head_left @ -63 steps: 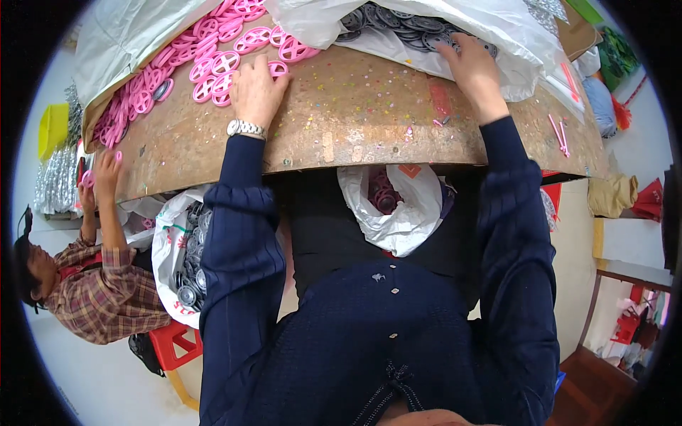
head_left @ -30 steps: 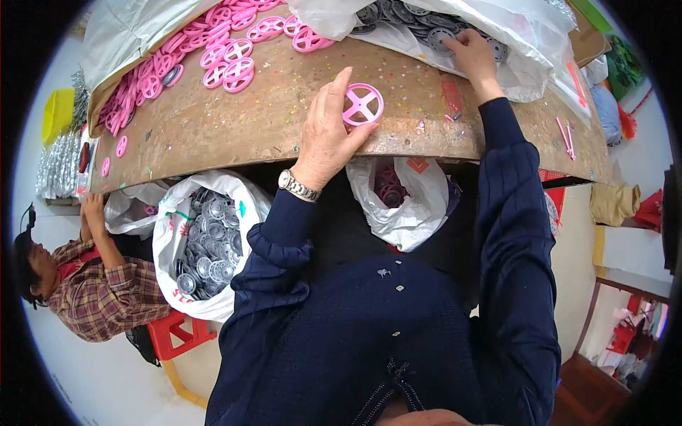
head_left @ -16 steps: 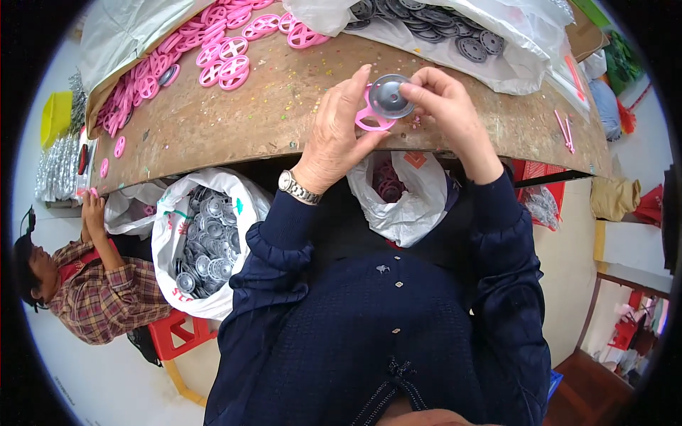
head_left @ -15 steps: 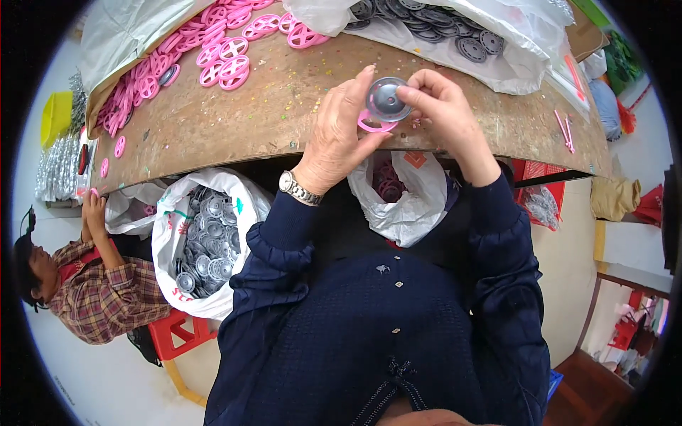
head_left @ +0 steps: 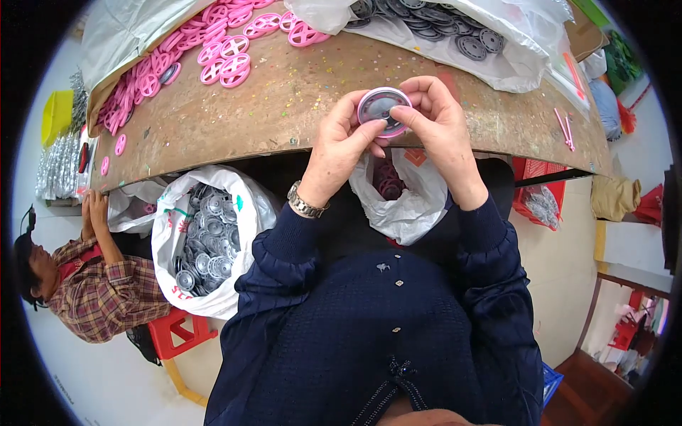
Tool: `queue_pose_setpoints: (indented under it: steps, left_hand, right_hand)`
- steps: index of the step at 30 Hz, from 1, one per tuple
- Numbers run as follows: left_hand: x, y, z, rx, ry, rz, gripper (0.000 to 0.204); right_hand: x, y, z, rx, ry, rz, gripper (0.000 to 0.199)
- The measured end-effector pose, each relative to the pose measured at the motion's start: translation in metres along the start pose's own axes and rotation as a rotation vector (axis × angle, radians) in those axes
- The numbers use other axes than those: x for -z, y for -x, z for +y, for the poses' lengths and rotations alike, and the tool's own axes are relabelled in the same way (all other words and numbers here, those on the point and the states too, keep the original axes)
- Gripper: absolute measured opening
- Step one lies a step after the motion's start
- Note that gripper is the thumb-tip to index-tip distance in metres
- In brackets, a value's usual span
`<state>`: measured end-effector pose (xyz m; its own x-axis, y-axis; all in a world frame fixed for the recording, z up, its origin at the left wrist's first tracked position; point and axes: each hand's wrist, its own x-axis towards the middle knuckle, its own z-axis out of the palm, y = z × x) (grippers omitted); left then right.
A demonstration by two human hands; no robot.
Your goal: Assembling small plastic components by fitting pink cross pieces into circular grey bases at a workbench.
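Observation:
A grey plastic wheel disc (head_left: 379,106) sits within a pink wheel ring (head_left: 364,94), whose rim shows around it. Both my hands hold this pair just above the near edge of the table. My left hand (head_left: 339,145) grips it from the left, thumb pressed on the disc's lower part. From the right, my right hand (head_left: 442,131) is closed on it too, thumb on the disc's face and fingers curled behind the far rim. The underside of the pair is hidden.
Pink spoked rings (head_left: 234,46) are heaped at the far left of the table (head_left: 284,92). Dark grey discs (head_left: 470,48) lie on white plastic at the back. A white sack of grey discs (head_left: 213,227) stands left of me; a white bag (head_left: 412,213) hangs below my hands. A person (head_left: 106,291) sits far left.
The grey disc, held above the pink ring before, is now inside it. My right thumb has moved onto the disc's face, and my left hand has turned, bringing its thumb onto it.

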<state>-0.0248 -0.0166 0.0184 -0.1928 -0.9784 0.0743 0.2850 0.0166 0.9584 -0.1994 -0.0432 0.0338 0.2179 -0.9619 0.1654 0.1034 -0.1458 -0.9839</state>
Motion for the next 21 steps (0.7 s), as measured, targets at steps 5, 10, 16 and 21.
queue_pose_setpoints:
  steps: [5, 10, 16, 21]
  left_hand:
    - [-0.005, 0.002, -0.005, -0.073, -0.013, 0.043, 0.032]
    - [-0.004, 0.008, -0.010, -0.138, -0.136, 0.047, 0.026]
    - [-0.012, 0.017, -0.012, -0.249, -0.237, 0.042, 0.019]
    - [-0.016, 0.022, -0.025, -0.394, -0.474, 0.166, 0.011]
  right_hand:
    - [0.000, 0.009, -0.002, 0.008, 0.005, -0.035, 0.028]
    - [-0.003, 0.020, -0.008, -0.052, 0.056, -0.030, 0.021]
    - [-0.004, 0.035, -0.005, 0.014, 0.173, 0.033, 0.012]
    - [-0.010, 0.047, -0.001, 0.038, 0.164, 0.111, 0.008]
